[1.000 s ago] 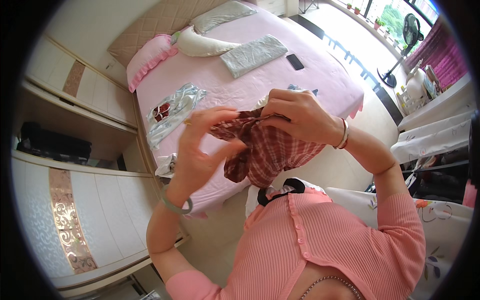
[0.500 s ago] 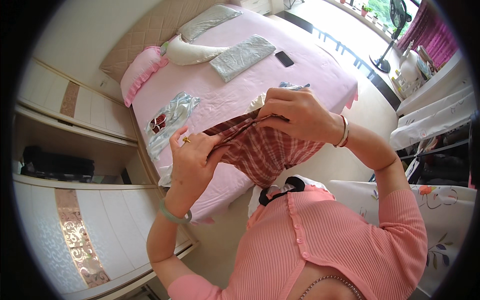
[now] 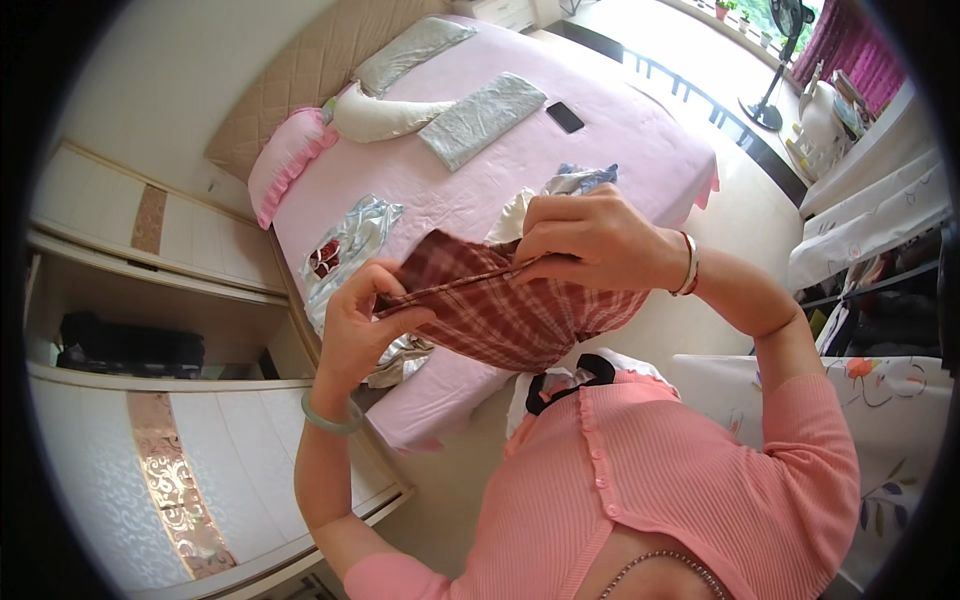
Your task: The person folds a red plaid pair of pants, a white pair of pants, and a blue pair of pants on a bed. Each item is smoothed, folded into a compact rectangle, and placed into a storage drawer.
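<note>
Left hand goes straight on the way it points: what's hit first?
Past the red plaid cloth it pinches, the left hand would probably meet the pale blue satiny cloth on the bed; height above it is unclear.

Black phone [image 3: 565, 117] (pink bed [image 3: 640, 140] beneath)

The bed [image 3: 640, 150] shows plain pale pink. At the bed's near side, the cloth [image 3: 490, 318] is red-brown, checked in whitish lines. On the bed, the phone [image 3: 565, 117] is black and the crescent pillow [image 3: 380, 118] cream. Left of the bed, the wardrobe [image 3: 260, 440] is whitish with a bronze, scroll-patterned band [image 3: 182, 498].
</note>
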Demonstrator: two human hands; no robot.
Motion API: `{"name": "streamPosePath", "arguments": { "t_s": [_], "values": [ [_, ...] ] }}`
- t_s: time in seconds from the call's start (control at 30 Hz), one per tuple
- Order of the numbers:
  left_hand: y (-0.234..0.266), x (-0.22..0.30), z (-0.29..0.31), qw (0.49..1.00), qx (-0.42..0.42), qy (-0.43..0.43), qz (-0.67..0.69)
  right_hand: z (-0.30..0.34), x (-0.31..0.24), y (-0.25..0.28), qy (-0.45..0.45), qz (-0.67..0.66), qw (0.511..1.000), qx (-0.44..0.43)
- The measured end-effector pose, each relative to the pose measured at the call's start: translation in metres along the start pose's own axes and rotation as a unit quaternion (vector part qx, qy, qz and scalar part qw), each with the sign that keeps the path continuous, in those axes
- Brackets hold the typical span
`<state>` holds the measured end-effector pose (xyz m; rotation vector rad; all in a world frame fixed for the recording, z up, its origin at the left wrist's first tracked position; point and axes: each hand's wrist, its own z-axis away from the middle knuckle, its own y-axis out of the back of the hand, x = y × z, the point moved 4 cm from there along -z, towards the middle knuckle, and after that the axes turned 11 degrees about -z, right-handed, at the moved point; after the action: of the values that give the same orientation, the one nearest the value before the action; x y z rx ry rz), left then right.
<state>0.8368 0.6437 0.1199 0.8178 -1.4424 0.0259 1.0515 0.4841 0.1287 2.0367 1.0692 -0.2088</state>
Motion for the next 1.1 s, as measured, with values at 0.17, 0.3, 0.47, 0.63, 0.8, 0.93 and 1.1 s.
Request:
{"name": "streamPosePath", "arguments": {
  "t_s": [0.17, 0.3, 0.47, 0.63, 0.8, 0.93, 1.1],
  "values": [
    [-0.004, 0.022, 0.02, 0.984, 0.107, -0.061, -0.129, 0.008, 0.004, 0.004, 0.021, 0.001, 1.0, 0.01],
    [0.004, 0.05, 0.045, 0.951, 0.186, -0.123, -0.214, 0.008, -0.002, 0.01, 0.053, 0.02, 0.996, 0.063],
    [0.025, 0.065, 0.074, 0.919, 0.2, -0.172, -0.292, 0.02, -0.012, 0.027, 0.073, 0.07, 0.992, 0.068],
    [0.038, 0.077, 0.096, 0.889, 0.235, -0.195, -0.341, 0.025, -0.023, 0.027, 0.063, 0.13, 0.989, 0.021],
    [0.053, 0.089, 0.136, 0.853, 0.239, -0.231, -0.403, 0.021, -0.055, 0.023, 0.104, 0.225, 0.969, -0.027],
    [0.053, 0.093, 0.166, 0.819, 0.224, -0.235, -0.474, 0.013, -0.078, 0.017, 0.116, 0.28, 0.953, -0.031],
    [0.073, 0.085, 0.198, 0.822, 0.312, -0.175, -0.443, -0.015, -0.098, 0.009, 0.061, 0.195, 0.979, -0.018]
  ]
}}
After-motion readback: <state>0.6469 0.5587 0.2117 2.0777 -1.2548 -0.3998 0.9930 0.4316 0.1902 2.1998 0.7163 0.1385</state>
